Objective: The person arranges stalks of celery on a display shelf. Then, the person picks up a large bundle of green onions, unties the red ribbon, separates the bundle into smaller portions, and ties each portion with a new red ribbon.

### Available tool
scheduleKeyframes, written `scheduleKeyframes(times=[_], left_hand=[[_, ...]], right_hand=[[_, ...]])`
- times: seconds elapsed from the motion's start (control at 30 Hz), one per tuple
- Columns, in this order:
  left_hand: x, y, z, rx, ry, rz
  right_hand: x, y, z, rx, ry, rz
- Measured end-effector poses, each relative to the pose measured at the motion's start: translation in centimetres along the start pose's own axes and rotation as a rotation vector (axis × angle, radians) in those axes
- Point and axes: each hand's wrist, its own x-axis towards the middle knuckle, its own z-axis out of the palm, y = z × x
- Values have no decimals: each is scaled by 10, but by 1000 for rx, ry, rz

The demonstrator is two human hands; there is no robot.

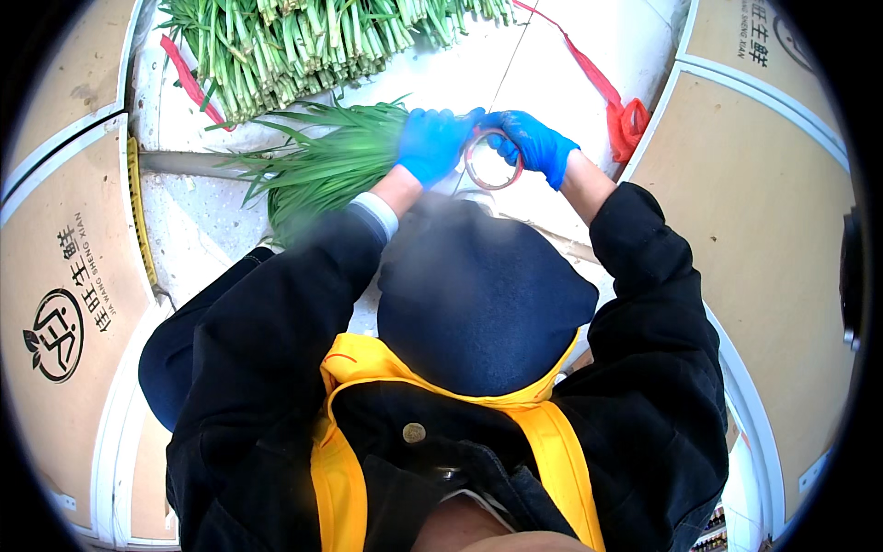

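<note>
My left hand (431, 145), in a blue glove, is closed around one end of a bunch of long flat green leaves (331, 155) that look like garlic chives. The leaves fan out to the left, over the floor and towards my knee. My right hand (534, 141), also gloved in blue, grips a roll of tape (471, 169) by its right side, with fingers through the ring. Both hands meet above my knee, and the thumbs nearly touch. The bunch's stem end is hidden behind my left hand.
A large pile of cut green stalks (296, 62) lies at the top, stem ends towards me. A red strip (190, 76) lies at its left, and a red ribbon (593, 72) runs to the right. Tan panels (752, 207) with pale metal edges stand on both sides.
</note>
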Motion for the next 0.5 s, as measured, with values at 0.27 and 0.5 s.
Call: scheduleKeyframes(times=[0.27, 0.5], left_hand=[[15, -20, 5, -42, 168, -36], [33, -21, -48, -401, -82, -195]], right_hand=[[-44, -18, 64, -234, 395, -177], [-39, 14, 74, -235, 589, -394]])
